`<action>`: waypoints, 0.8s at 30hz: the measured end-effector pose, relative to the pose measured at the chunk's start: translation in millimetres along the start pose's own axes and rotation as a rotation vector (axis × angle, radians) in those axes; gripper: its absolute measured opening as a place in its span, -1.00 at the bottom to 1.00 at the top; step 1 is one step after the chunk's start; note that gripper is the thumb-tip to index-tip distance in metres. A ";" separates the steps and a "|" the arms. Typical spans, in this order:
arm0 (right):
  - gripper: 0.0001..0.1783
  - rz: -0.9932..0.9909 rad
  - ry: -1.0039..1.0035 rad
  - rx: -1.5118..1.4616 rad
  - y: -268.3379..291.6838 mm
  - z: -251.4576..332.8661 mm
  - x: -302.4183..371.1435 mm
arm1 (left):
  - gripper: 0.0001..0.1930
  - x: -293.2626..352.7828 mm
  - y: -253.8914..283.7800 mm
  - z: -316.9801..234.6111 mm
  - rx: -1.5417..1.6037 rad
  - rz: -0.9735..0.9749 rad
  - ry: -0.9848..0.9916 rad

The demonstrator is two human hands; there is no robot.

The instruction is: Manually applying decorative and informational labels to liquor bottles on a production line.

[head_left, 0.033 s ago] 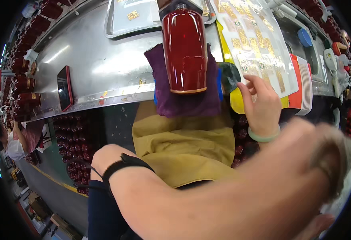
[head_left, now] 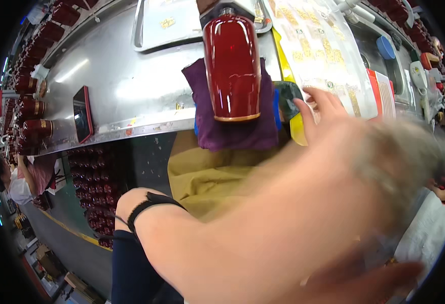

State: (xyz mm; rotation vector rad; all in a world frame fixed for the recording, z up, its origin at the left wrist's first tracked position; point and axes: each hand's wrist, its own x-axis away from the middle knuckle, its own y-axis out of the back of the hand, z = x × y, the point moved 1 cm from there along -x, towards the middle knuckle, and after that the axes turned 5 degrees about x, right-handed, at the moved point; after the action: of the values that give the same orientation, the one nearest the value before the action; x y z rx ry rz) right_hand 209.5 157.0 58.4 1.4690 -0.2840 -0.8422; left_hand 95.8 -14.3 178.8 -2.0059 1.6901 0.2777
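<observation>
A glossy dark red bottle [head_left: 232, 71] lies on a folded purple cloth [head_left: 194, 86], its neck pointing away from me. Just right of the cloth is a dark, rounded knob-like piece [head_left: 287, 101] beside a blue strip. My right hand [head_left: 324, 109] hovers at that piece, thumb and fingers apart and nothing seen between them; its wrist is hidden. My left forearm, with a black band near the elbow, sweeps across to the right in front of it. At its far end my left hand [head_left: 400, 162] is a grey-brown smear, so its fingers cannot be made out.
Clear sheets of gold decals [head_left: 313, 45] lie over a yellow board at the right. A metal tray [head_left: 151, 35] is behind, a phone [head_left: 82, 114] at the left. Red bottles [head_left: 35, 129] line the bench, with more below. Another person [head_left: 22, 177] sits far left.
My left forearm has swung left and nearer, now covering my right wrist and its pale green bangle. My right hand has shifted slightly left; the bottle stays on the cloth.
</observation>
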 end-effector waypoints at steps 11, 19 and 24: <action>-0.47 0.192 -0.086 0.037 -41.6 17.0 -32.2 | -0.65 44.3 154.0 106.8 -1.381 0.203 -0.451; -0.47 0.151 -0.131 0.017 -46.6 17.5 -33.4 | -0.80 30.3 148.0 116.9 -1.374 0.152 -0.498; -0.50 0.046 -0.143 -0.054 -42.0 16.4 -31.9 | -0.82 11.1 139.2 121.2 -1.300 0.162 -0.382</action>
State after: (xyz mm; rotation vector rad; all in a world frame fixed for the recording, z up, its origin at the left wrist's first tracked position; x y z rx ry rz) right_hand 163.3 170.2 31.2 1.3496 -0.3973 -0.9130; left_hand -16.9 21.3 36.6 -2.2831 1.4992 2.0867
